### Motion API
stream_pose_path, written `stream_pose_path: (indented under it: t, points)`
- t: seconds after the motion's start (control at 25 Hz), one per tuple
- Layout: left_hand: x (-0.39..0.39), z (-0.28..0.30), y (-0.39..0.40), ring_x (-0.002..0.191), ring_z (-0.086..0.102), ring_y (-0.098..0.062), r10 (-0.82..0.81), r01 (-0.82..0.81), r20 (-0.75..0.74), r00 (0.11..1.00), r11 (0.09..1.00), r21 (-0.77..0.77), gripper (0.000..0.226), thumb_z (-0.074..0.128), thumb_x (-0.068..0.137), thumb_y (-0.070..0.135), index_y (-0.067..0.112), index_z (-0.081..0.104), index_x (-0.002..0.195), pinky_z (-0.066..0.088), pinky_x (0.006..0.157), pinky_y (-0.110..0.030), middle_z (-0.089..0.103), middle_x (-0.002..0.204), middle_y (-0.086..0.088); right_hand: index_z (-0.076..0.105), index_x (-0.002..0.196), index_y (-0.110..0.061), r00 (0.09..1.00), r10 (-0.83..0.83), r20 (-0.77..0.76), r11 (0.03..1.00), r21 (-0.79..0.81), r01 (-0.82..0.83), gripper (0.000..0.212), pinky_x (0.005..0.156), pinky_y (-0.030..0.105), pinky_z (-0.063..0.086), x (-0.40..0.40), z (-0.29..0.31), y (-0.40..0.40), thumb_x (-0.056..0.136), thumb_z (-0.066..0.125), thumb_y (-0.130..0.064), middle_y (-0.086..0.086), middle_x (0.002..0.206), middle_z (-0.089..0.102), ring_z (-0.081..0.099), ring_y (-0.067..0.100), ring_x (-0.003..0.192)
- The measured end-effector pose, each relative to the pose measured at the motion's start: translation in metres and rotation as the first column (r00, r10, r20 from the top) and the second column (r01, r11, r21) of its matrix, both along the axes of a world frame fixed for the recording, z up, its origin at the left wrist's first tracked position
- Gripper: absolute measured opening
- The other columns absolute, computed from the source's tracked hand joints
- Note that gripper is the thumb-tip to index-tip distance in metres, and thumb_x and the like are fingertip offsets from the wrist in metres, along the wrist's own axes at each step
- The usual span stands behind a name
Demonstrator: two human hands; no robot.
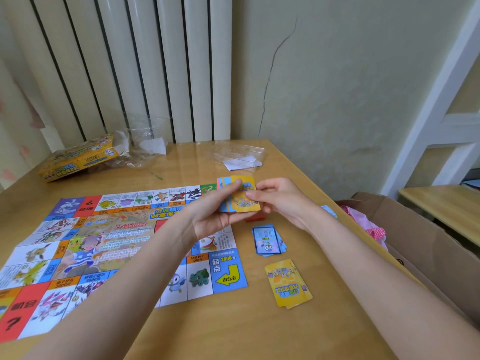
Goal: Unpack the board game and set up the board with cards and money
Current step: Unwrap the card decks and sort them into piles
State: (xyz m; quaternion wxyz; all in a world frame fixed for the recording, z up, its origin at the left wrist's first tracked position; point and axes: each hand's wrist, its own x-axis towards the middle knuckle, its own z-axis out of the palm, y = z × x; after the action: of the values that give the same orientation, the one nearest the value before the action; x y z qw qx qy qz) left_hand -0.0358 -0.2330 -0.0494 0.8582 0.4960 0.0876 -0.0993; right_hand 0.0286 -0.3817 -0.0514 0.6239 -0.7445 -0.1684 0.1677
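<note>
Your left hand (215, 214) holds a fan of cards (242, 194) up over the far right corner of the game board (124, 242). Its fingers curl round the bottom of the cards so they do not slip. Your right hand (280, 201) pinches the top yellow card with thumb and fingers, most likely to pull it off and sort it.

The paper board lies flat and open on the wooden table (233, 328), so that part looks done. Just to the right of the board sit two piles. The blue card pile (268, 240) is farther from you, and the yellow card pile (288, 283) is closer. It seems you are sorting cards by colour, so the yellow one may belong on the yellow pile.

A small red thing (255, 218) peeks out under your hands; it is too hidden to name. The empty yellow game box (78, 158) and clear plastic wrappers (239, 154) lie at the back, out of the way
</note>
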Motion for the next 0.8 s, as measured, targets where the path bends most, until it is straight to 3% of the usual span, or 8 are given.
stream_pose_path:
  t: [0.08,0.2,0.36,0.48,0.64,0.8]
  points:
    - [-0.010,0.000,0.003,0.086,0.070,-0.032,-0.037,0.039,0.040,0.998,0.999,-0.028,0.022,0.043,0.092,-0.001,-0.006,0.059,0.105,0.054,0.081,-0.042,0.068,0.102,-0.023,0.059,0.099,-0.003,0.997,-0.081,-0.012,0.996,0.023,0.082,0.027,0.046,0.020,0.032,-0.005,0.000,-0.005,0.077,0.074,-0.010,0.010,0.073,0.055,0.039,0.014,0.052]
    - [-0.021,-0.001,0.000,0.078,0.071,-0.027,0.005,-0.010,0.067,0.998,0.997,0.074,0.021,0.044,0.088,-0.011,-0.004,0.059,0.102,0.058,0.073,-0.038,0.072,0.090,-0.017,0.061,0.091,-0.009,0.989,-0.147,-0.008,0.989,-0.035,0.146,0.022,0.041,0.015,0.029,-0.015,0.000,-0.015,0.075,0.076,-0.013,0.003,0.070,0.053,0.037,0.009,0.051]
    - [-0.030,-0.001,-0.010,0.074,0.072,-0.021,0.040,-0.050,0.052,0.998,0.977,0.209,0.025,0.056,0.083,-0.011,0.002,0.062,0.104,0.059,0.067,-0.031,0.073,0.086,-0.011,0.061,0.089,-0.004,0.993,-0.112,-0.047,0.994,0.008,0.113,0.014,0.035,0.014,0.026,-0.031,0.003,-0.025,0.079,0.071,-0.008,0.002,0.060,0.050,0.037,0.004,0.041]
    - [-0.040,0.001,-0.017,0.073,0.072,-0.020,0.029,-0.034,0.029,0.999,0.977,0.212,0.018,0.058,0.084,-0.007,0.002,0.063,0.099,0.059,0.066,-0.031,0.074,0.085,-0.011,0.060,0.083,-0.006,0.995,-0.082,-0.056,0.997,-0.005,0.082,0.009,0.033,0.014,0.024,-0.042,0.007,-0.032,0.082,0.069,-0.009,0.000,0.056,0.047,0.036,0.003,0.037]
    - [-0.053,0.000,-0.011,0.075,0.072,-0.027,0.032,-0.028,-0.036,0.999,0.994,0.106,0.015,0.047,0.091,-0.003,-0.005,0.060,0.099,0.059,0.067,-0.037,0.072,0.090,-0.018,0.060,0.071,-0.009,0.993,-0.018,-0.116,0.953,-0.301,-0.018,0.014,0.031,0.014,0.020,-0.047,0.017,-0.060,0.081,0.070,-0.009,-0.002,0.053,0.045,0.032,0.003,0.035]
    - [-0.068,-0.007,-0.014,0.074,0.072,-0.028,0.025,-0.013,-0.084,0.996,0.991,0.135,0.017,0.045,0.091,-0.005,-0.005,0.057,0.103,0.059,0.066,-0.038,0.072,0.088,-0.018,0.058,0.062,-0.010,0.970,0.128,-0.205,0.766,-0.601,-0.228,0.023,0.032,0.013,0.020,-0.065,0.007,-0.073,0.082,0.069,-0.010,-0.003,0.050,0.046,0.033,0.002,0.033]
